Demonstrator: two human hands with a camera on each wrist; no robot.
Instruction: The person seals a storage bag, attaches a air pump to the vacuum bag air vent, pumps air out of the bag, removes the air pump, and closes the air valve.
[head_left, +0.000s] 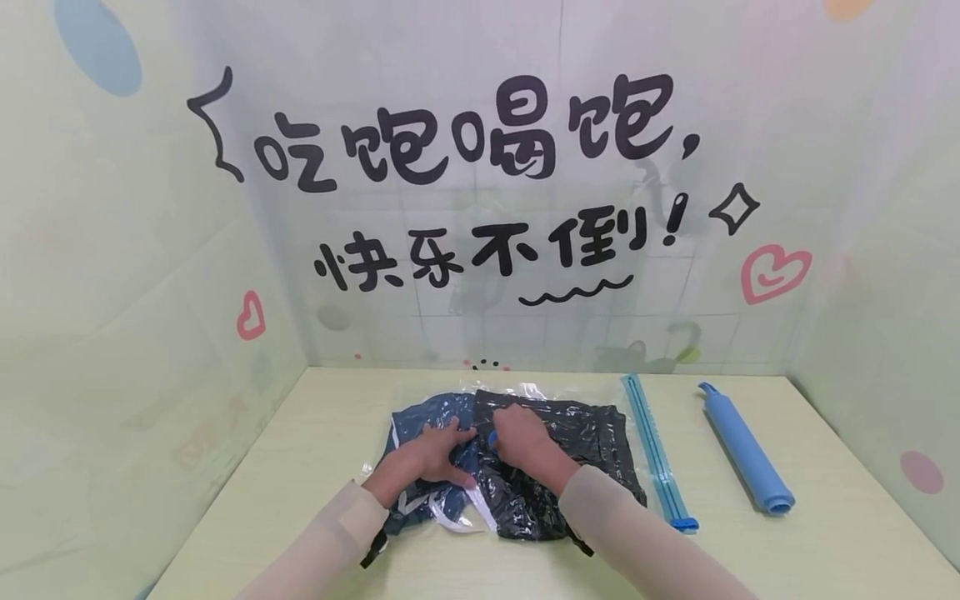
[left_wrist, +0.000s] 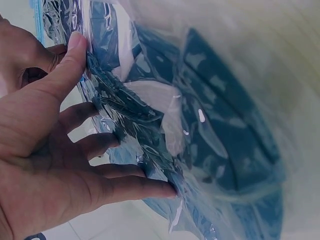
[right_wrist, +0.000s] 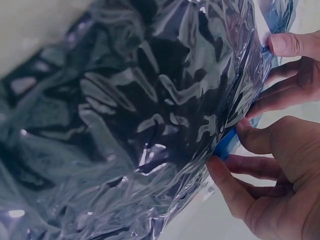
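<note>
A clear plastic bag (head_left: 555, 433) packed with dark blue and black clothes lies flat on the pale table (head_left: 825, 533). My left hand (head_left: 431, 454) presses on the bag's middle with straight, spread fingers (left_wrist: 145, 187), thumb (left_wrist: 70, 55) on the crinkled film (left_wrist: 210, 125). Right beside it, my right hand (head_left: 525, 442) rests on the black side of the bag (right_wrist: 140, 115). Its thumb and a finger pinch a small blue piece (right_wrist: 227, 142) at the bag's surface (head_left: 492, 437). What that piece is I cannot tell.
A long blue sealing strip (head_left: 654, 454) with a slider at its near end lies right of the bag. Farther right lies a blue hand pump (head_left: 746, 450). Printed pale sheets wall the table on the left, back and right.
</note>
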